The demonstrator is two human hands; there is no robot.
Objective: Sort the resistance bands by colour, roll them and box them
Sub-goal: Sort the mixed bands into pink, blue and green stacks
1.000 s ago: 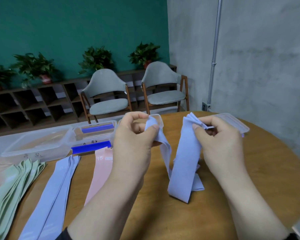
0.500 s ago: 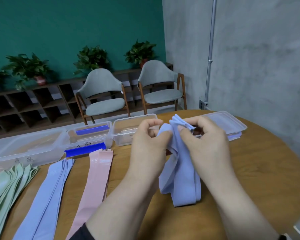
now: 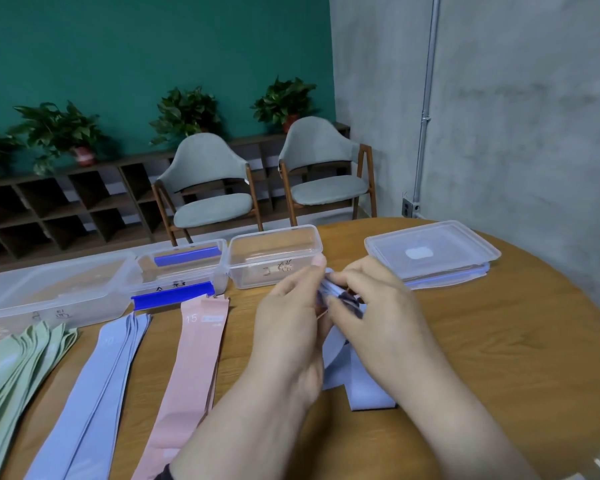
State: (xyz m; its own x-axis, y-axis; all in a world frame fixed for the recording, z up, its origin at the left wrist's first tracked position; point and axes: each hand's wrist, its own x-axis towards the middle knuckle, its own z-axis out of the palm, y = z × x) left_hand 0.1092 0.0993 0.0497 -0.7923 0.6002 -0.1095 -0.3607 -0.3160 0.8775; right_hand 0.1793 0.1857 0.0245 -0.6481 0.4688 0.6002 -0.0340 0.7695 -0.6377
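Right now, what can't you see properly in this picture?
All in the head view:
- Roll of the blue band: hidden between the left hand and right hand.
- Writing on the boxes: too blurred to read.
- Green bands: cut off by the left edge.
- Pink bands: near end behind the left arm.

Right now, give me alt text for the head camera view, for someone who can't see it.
Both hands, left hand and right hand, pinch the top of a lilac resistance band over a round wooden table. Green bands, lilac bands and pink bands lie in separate piles to the left, before clear plastic boxes.
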